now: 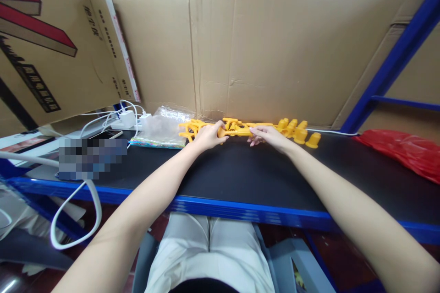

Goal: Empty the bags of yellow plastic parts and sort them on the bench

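Both of my hands meet over the black tabletop [240,174], with a yellow plastic part [240,132] stretched level between them. My left hand [208,137] is closed around the part's left end, thumb and forefinger pinching it. At the other end, the fingers of my right hand [270,137] close on the wider section; their tips partly cover it. More yellow plastic pieces [194,124], branching and rod-like, lie behind and beside my left hand. To the right of my right hand stand several yellow cone-shaped caps [300,132] with flared bases.
A clear plastic bag [167,123] lies left of the pieces. Farther left are white chargers [127,119], cables and a blurred-out patch. A red plastic bag [402,149] sits at the right. Cardboard [275,55] walls the back; a blue frame edge [240,210] borders the front.
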`<state>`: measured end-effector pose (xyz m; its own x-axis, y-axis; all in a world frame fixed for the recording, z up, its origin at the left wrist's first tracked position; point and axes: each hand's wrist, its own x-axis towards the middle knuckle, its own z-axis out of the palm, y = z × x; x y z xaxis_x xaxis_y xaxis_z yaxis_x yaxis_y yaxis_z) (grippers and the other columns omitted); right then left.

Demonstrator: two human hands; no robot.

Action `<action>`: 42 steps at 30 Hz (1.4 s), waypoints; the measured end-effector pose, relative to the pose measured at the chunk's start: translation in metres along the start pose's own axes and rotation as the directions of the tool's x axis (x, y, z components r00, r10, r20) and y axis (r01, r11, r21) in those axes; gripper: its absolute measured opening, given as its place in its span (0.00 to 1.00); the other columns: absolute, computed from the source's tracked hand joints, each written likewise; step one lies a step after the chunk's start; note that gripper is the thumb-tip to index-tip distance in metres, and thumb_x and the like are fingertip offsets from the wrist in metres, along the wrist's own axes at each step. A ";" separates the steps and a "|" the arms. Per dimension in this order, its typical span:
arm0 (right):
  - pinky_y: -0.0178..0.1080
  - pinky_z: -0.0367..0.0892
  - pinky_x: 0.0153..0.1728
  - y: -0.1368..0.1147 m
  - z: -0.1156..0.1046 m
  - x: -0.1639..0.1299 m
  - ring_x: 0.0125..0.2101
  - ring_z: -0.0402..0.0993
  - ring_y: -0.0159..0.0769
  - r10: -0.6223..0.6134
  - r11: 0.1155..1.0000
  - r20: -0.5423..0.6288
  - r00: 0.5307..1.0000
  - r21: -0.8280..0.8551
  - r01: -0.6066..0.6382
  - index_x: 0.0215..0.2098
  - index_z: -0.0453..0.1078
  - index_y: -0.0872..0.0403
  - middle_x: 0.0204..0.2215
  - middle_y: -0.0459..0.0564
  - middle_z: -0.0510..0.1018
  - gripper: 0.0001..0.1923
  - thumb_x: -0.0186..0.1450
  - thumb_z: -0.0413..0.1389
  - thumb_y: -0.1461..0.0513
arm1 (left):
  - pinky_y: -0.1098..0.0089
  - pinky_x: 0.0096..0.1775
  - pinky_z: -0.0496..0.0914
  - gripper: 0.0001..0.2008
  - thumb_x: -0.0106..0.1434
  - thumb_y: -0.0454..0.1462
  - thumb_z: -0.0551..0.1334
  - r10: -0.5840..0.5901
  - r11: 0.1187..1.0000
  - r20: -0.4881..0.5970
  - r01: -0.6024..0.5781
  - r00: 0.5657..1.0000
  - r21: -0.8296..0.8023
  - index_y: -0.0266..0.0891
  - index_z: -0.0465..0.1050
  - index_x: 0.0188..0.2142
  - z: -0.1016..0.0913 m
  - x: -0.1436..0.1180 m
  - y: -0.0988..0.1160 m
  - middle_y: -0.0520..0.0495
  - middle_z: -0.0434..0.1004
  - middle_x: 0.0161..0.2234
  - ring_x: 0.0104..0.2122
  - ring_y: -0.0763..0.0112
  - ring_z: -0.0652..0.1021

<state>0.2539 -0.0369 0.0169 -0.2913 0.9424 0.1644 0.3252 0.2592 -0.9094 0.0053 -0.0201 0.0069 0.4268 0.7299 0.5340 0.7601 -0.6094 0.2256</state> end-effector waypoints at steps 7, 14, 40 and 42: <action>0.36 0.70 0.29 0.002 0.001 0.002 0.24 0.75 0.33 0.039 0.998 -0.011 0.999 0.058 -0.039 0.29 0.70 0.58 0.27 0.53 0.79 0.23 0.54 0.60 0.45 | 0.72 0.30 0.63 0.17 0.57 0.45 0.62 -0.009 1.000 0.002 0.009 1.000 0.026 0.42 0.67 0.43 0.001 0.000 0.000 0.52 0.73 0.26 0.27 0.67 0.74; 0.34 0.69 0.24 0.002 0.002 0.002 0.20 0.73 0.31 0.080 0.994 -0.040 0.996 0.083 -0.077 0.26 0.69 0.57 0.22 0.52 0.77 0.23 0.56 0.59 0.45 | 0.73 0.31 0.63 0.16 0.57 0.45 0.62 -0.019 0.999 -0.004 0.019 1.000 0.026 0.42 0.67 0.43 0.000 0.000 0.001 0.52 0.74 0.26 0.27 0.69 0.74; 0.36 0.71 0.28 0.002 0.006 0.000 0.23 0.76 0.33 0.141 0.979 -0.010 0.990 0.149 -0.138 0.35 0.72 0.55 0.29 0.55 0.80 0.22 0.59 0.55 0.44 | 0.72 0.31 0.64 0.16 0.57 0.45 0.62 -0.017 1.000 -0.023 0.018 1.000 0.025 0.42 0.67 0.43 0.000 0.000 0.002 0.52 0.73 0.25 0.27 0.69 0.74; 0.35 0.72 0.29 0.003 0.005 0.000 0.26 0.77 0.33 0.111 0.977 -0.009 0.994 0.183 -0.108 0.42 0.70 0.54 0.35 0.55 0.80 0.20 0.59 0.58 0.49 | 0.72 0.31 0.64 0.16 0.57 0.45 0.61 -0.015 1.000 -0.032 0.015 0.999 0.019 0.42 0.67 0.43 0.001 0.000 0.000 0.52 0.73 0.26 0.27 0.69 0.74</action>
<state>0.2498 -0.0369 0.0125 -0.2450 0.9673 0.0657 0.1842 0.1130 -0.9764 0.0054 -0.0198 0.0062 0.3997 0.7284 0.5565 0.7759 -0.5921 0.2177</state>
